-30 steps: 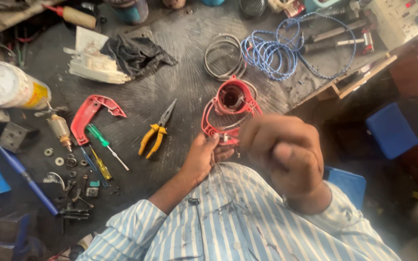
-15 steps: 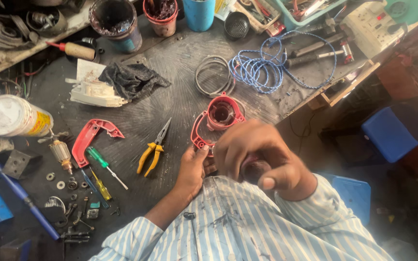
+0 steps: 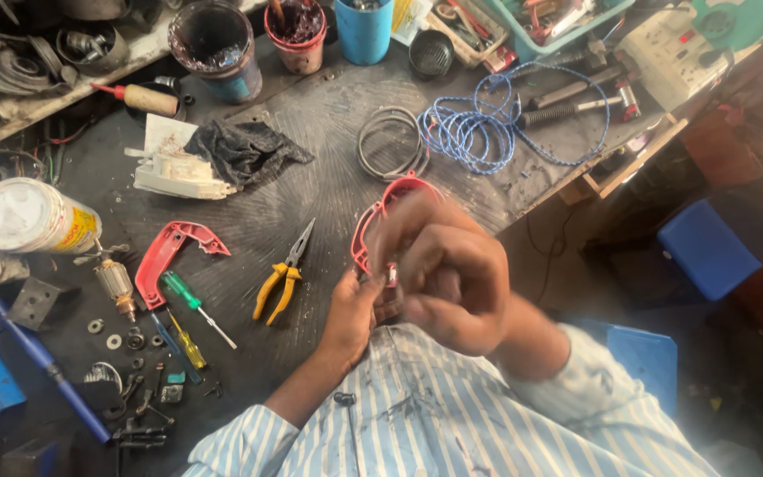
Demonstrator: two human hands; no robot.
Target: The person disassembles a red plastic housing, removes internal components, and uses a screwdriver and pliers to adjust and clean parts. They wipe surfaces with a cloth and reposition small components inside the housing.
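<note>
My left hand [image 3: 351, 311] grips the red housing [image 3: 373, 231]; my blurred right hand [image 3: 448, 274] seems curled over it. Pliers [image 3: 280, 276] at nine o'clock lie untouched; assembly looks unfinished.

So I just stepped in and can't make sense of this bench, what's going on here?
A person in a striped shirt holds a red plastic tool casing at the edge of a dark workbench. The left hand grips its lower end, and the right hand, blurred, is raised over it. Yellow-handled pliers, a green screwdriver, another red casing half and a coil of blue cable lie nearby, untouched.
</note>
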